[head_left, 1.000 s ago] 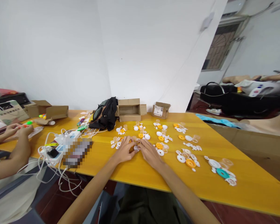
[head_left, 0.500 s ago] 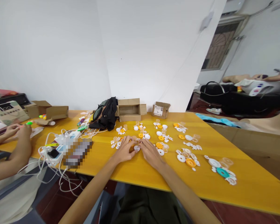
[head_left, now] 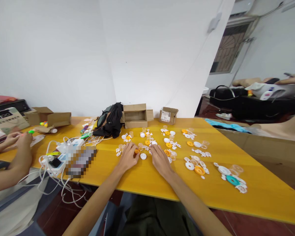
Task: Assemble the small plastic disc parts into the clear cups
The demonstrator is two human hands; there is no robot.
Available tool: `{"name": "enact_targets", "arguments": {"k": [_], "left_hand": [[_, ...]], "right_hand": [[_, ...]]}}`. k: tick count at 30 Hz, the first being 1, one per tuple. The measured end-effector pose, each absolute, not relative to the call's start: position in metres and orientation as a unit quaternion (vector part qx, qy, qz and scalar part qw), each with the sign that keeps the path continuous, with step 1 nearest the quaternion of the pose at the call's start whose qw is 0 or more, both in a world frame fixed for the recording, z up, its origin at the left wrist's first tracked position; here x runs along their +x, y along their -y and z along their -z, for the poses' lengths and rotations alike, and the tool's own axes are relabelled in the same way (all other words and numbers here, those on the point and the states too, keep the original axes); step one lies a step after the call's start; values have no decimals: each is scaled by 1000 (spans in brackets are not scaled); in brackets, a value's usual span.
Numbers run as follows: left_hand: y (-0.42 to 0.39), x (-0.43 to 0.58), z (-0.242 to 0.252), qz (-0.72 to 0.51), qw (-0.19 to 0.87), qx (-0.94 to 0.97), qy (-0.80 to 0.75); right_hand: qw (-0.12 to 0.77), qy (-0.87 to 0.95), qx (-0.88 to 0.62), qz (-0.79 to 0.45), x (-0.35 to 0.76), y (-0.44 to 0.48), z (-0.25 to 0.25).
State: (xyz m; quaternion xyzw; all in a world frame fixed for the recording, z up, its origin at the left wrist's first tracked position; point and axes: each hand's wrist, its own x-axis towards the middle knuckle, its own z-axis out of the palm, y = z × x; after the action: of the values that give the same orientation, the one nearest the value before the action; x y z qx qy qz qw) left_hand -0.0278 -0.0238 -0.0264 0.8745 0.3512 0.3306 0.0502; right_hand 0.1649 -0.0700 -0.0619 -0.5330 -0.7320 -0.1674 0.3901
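Note:
Both my hands lie on the yellow table (head_left: 260, 193) among small plastic parts. My left hand (head_left: 128, 157) has its fingers stretched forward, the tips touching a small orange ring (head_left: 137, 151). My right hand (head_left: 159, 159) lies flat with its fingers apart, the tips by tiny white toothed pieces (head_left: 150, 151). A white round disc (head_left: 143, 156) lies on the table between the two hands, free of both. Another orange ring (head_left: 167, 152) sits just right of my right hand.
More groups of white, orange and clear parts spread to the right, with a teal disc (head_left: 233, 180). Cardboard boxes (head_left: 136, 115) and a black bag (head_left: 110, 119) stand behind. A power strip with cables (head_left: 60, 152) lies left. Another person's hands (head_left: 17, 139) work at the far left.
My hands were pressed together around the white disc; they have drawn apart and the disc now lies free on the table. The camera has tilted slightly.

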Motion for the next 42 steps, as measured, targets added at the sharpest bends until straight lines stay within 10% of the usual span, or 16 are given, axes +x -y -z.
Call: {"name": "enact_targets", "arguments": {"k": [42], "left_hand": [[27, -27, 30, -361, 147, 879, -274]], "right_hand": [[412, 776, -460, 126, 147, 70, 40]]}}
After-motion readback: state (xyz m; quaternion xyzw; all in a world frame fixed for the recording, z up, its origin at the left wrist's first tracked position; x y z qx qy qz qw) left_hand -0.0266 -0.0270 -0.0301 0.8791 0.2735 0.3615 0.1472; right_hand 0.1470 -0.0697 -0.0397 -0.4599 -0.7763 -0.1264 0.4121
